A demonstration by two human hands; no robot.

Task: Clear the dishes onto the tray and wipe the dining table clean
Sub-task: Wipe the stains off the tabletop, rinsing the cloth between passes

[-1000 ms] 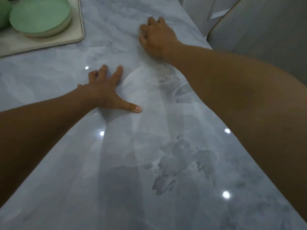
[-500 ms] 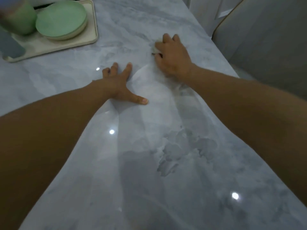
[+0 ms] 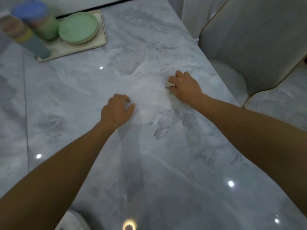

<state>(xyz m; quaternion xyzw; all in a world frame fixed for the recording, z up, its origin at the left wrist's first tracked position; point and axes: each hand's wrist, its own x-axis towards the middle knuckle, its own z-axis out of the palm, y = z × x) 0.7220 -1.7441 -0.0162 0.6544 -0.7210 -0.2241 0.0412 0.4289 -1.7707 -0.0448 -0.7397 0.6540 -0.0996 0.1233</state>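
Marble tabletop (image 3: 166, 171), glossy and slick-looking, filled the view, with ceiling lights mirrored in it. Nearest, both bare forearms reached out over it. Left hand (image 3: 117, 110) rested on the stone with its fingers loosely bent, and nothing showed in it. Slightly farther and to the right, the right hand (image 3: 186, 87) bore down with its fingers curled round a small white cloth (image 3: 169, 83). Only a scrap of the cloth peeped out at the fingertips.

The cloth seemed soft and light, likely to bunch or slip out on so smooth a surface. It would probably work best kept wadded under the palm and pressed flat rather than pinched at a corner.

The table's right edge ran close beside the right hand, and a chair (image 3: 257, 39) stood just past it, so strokes that way had little room. To the left and toward the body the stone lay open. At the far left the tray (image 3: 103, 30) sat on the table with green dishes (image 3: 78, 28) on it, well apart from both hands. Blurred bottles (image 3: 33, 44) stood at its near left corner, something to steer round on a long sweep. Clearing looked done, with wiping under way.
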